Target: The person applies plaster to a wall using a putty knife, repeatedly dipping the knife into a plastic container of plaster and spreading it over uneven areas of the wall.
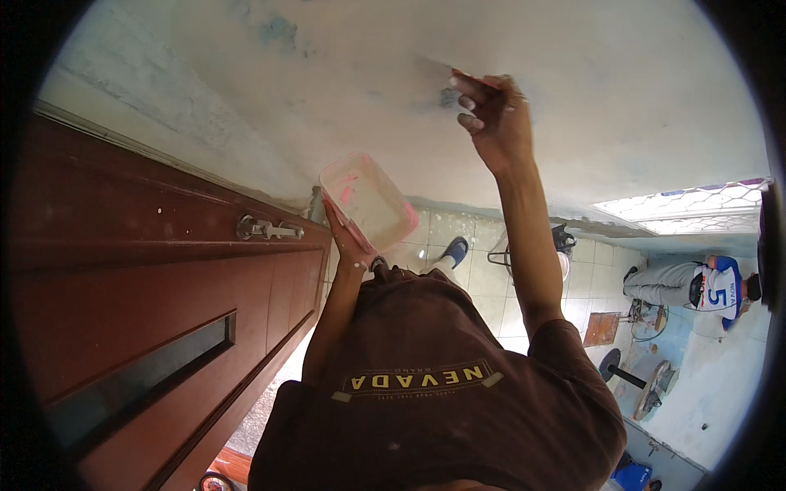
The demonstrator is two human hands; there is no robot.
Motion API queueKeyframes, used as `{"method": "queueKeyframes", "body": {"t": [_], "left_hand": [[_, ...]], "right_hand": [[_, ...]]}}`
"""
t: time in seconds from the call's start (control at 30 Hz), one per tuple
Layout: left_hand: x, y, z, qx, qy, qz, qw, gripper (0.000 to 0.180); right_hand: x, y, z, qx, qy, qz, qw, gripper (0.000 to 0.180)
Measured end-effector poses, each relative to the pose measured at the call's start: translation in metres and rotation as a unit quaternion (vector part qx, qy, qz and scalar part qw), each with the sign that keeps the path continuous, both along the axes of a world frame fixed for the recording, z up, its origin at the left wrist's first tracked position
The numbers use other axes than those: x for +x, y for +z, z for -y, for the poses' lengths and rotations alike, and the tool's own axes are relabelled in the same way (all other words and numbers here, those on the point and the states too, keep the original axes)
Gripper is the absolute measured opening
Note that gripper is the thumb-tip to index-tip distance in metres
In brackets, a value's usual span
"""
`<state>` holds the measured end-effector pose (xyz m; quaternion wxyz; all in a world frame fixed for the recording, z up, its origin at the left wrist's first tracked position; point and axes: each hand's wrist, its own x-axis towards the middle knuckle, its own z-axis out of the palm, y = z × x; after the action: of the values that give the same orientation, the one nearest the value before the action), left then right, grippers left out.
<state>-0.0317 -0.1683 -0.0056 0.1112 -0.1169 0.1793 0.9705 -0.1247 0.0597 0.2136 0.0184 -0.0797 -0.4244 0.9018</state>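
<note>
My right hand (501, 123) is raised in front of the pale wall (360, 74), its fingers closed round a putty knife (455, 72). The knife shows a reddish edge, and its blade is blurred close to the wall surface; I cannot tell if it touches. Whitish smears coat the fingertips. Lower down, my left hand (348, 233) grips the side of a tilted, pink-rimmed plastic tub (408, 214). Inside the tub lies a pale paste, with pink showing through at one wall. Bluish-grey patches mark the wall near the knife and at the upper left.
A dark red wooden door (147, 270) with a metal handle (270, 229) stands close on my left. Below are floor tiles (491, 282) and a sandalled foot (456, 250). At right are a latticed window (688, 209), another person (696, 286) and a round-topped stand (652, 389).
</note>
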Motion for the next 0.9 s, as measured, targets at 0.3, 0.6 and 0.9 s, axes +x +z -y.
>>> {"method": "queueKeyframes", "body": {"t": [0.3,0.6,0.9], "left_hand": [[0.004,-0.013,-0.003,0.015,0.054,-0.010,0.998,0.075],[0.012,0.005,-0.019,0.013,0.082,0.013,0.996,0.077],[0.010,0.001,-0.013,0.027,0.052,-0.004,0.998,0.075]], "right_hand": [[0.036,-0.197,-0.009,-0.047,0.065,0.136,0.987,0.021],[-0.032,-0.164,-0.054,-0.137,-0.012,0.163,0.977,0.020],[0.048,-0.018,-0.057,-0.140,0.074,-0.005,0.987,0.032]]}}
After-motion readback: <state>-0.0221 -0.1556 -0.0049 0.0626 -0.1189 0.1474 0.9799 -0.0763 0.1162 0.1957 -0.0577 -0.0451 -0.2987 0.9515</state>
